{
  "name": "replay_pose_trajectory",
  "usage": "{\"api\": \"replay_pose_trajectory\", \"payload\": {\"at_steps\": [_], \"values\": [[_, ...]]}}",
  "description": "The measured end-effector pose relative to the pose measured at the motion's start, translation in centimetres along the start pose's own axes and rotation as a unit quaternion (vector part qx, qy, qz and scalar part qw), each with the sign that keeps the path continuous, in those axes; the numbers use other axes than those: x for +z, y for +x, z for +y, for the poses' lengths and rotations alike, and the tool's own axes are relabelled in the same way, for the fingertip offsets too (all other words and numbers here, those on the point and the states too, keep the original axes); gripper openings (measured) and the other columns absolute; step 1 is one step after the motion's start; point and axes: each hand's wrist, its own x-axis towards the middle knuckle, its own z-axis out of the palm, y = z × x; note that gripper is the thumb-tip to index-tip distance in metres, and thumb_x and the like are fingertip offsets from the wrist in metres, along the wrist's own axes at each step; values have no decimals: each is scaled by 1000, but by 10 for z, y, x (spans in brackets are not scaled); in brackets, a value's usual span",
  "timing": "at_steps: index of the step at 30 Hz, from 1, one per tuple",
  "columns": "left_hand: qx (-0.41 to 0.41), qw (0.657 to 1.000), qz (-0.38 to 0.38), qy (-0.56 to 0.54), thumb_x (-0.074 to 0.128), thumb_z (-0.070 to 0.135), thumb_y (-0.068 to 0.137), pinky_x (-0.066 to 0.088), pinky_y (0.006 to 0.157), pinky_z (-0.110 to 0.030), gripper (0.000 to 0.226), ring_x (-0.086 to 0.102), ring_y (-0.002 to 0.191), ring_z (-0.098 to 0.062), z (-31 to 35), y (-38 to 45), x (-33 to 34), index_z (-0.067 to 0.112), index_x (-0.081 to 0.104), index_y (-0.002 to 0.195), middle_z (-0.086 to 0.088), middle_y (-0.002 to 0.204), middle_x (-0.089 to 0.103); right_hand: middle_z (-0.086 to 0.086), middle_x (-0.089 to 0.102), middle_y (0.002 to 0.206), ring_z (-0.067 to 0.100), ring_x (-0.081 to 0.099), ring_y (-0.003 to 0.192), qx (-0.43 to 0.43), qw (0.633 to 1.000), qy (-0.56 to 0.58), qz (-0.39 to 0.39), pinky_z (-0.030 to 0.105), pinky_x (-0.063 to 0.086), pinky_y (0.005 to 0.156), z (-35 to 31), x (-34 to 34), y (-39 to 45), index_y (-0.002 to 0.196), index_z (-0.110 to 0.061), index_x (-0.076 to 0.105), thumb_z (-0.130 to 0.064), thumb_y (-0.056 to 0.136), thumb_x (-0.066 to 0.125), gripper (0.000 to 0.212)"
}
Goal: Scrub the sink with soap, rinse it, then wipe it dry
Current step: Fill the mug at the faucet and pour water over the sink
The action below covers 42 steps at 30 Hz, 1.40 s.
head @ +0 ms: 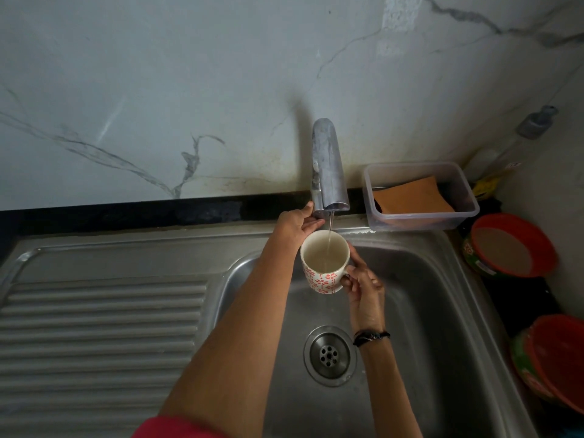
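Observation:
A steel sink with a round drain lies below me. A chrome tap stands at its back edge, and a thin stream of water runs from the spout into a white mug with red flower print. My right hand grips the mug by its handle and holds it over the basin under the spout. My left hand reaches past the mug and grips the tap's lever at its base. The mug holds some water.
A ribbed steel drainboard lies left of the basin. A clear plastic box holding an orange cloth sits behind the sink's right corner. Red bowls stand along the right. A marble wall rises behind a black counter strip.

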Motion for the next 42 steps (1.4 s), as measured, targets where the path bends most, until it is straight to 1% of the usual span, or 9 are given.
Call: {"api": "replay_pose_trajectory", "payload": {"at_steps": [4,8,12,22,27,31,35,39,42], "values": [[-1,1000,-3,-7,48,-6,91,41,102,-41,34,53,118,-36,0,1,-1,-11,43,125,-31,126,52,-15,72,100,-4,61,75,-3,1000,-4,-1,9,49,66,0,-4,1,110,-2,60,3,84,50,28],[-1,1000,-5,-9,49,-6,91,42,101,-41,31,54,117,-35,0,1,-1,-9,45,121,-30,125,53,-9,71,102,1,62,87,-7,1000,-1,6,11,50,72,0,-7,1,113,-7,64,-6,76,55,38],[-2,1000,-3,-9,49,-6,91,43,101,-41,32,54,117,-35,-1,2,-1,-9,44,122,-30,125,53,-10,70,87,-3,58,69,-8,1000,15,7,10,49,67,1,-8,-1,98,-16,73,-9,70,55,34],[4,1000,-8,-16,49,-4,91,44,100,-40,25,55,116,-34,-3,3,0,-8,47,116,-29,124,54,-4,71,106,-2,61,76,-1,1000,23,13,10,51,67,5,-11,-5,105,-12,69,-9,69,55,38],[15,1000,-8,-12,49,-2,92,46,95,-39,34,55,115,-34,-6,2,-1,-8,43,125,-28,124,54,-4,71,98,-2,57,69,0,1000,9,16,10,49,65,3,-12,-8,104,-15,68,-5,76,55,33],[20,1000,-6,-13,49,-2,92,47,90,-39,33,56,115,-34,-6,3,0,-9,45,124,-28,123,55,-5,69,92,-2,46,57,8,999,10,33,12,44,60,5,-14,-7,86,-20,76,-4,78,55,27],[22,1000,-3,-13,49,-3,92,47,94,-39,33,56,114,-34,-8,4,1,-9,44,125,-29,123,55,-15,63,65,-3,51,57,12,999,19,48,9,46,58,6,-15,-7,96,-17,71,6,85,49,33],[25,1000,-3,-13,48,-3,92,47,95,-39,32,56,114,-34,-8,5,1,-8,45,124,-28,123,55,-11,69,79,-1,45,55,16,998,21,54,10,44,57,9,-14,-8,98,-16,72,5,84,49,34],[21,1000,2,-17,49,-2,92,47,96,-39,32,57,114,-33,-9,5,1,-8,45,123,-28,122,55,-13,65,69,-2,43,51,20,998,30,59,11,43,57,11,-14,-8,92,-22,75,7,86,47,41]]}}
